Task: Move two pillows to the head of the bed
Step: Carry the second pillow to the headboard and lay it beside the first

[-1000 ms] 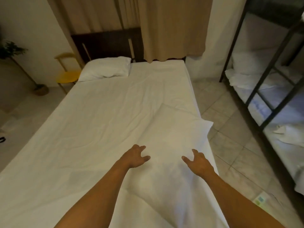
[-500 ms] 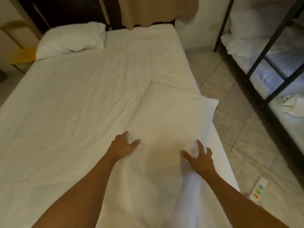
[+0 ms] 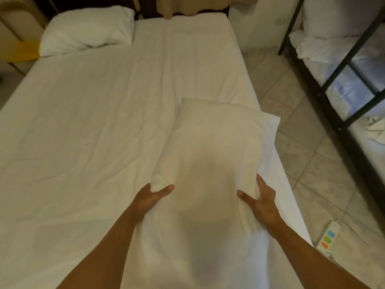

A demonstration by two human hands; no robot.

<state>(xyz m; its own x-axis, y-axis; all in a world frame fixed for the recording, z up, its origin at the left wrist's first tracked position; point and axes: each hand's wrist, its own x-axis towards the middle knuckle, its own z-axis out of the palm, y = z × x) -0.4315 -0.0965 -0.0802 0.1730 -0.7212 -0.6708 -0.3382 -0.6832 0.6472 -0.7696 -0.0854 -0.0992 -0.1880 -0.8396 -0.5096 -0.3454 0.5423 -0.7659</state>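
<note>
1. Both hands have closed onto the near pillow (image 3: pixel 210 155) since the earlier frame, where they only rested flat on it with fingers spread; its sides now bunch up under the fingers.
2. Bed (image 3: pixel 93 122): a white wrinkled sheet spreads away from the grip on every side but the right, where the mattress edge runs just beside the right hand.
3. Near pillow: it lies lengthwise on the right part of the bed, between the two hands and stretching ahead of them, its far corner reaching the mattress edge. It is well short of the head of the bed.
4. Far pillow (image 3: pixel 87 30): it sits at the head of the bed, far ahead of the grip and to its left, well apart from the near pillow.
5. Bunk (image 3: pixel 337 65): a dark metal frame with white bedding stands off to the right of the grip, across the tiled floor (image 3: pixel 312 155).
6. Left hand (image 3: pixel 150 200): it pinches a fold of the pillow's left side, thumb on top and fingers tucked under the cloth.
7. Right hand (image 3: pixel 261 198): it clasps the pillow's right side, thumb pointing inward on top, fingers along the edge.
8. Power strip (image 3: pixel 329 234): it lies on the floor behind and right of the right hand.
</note>
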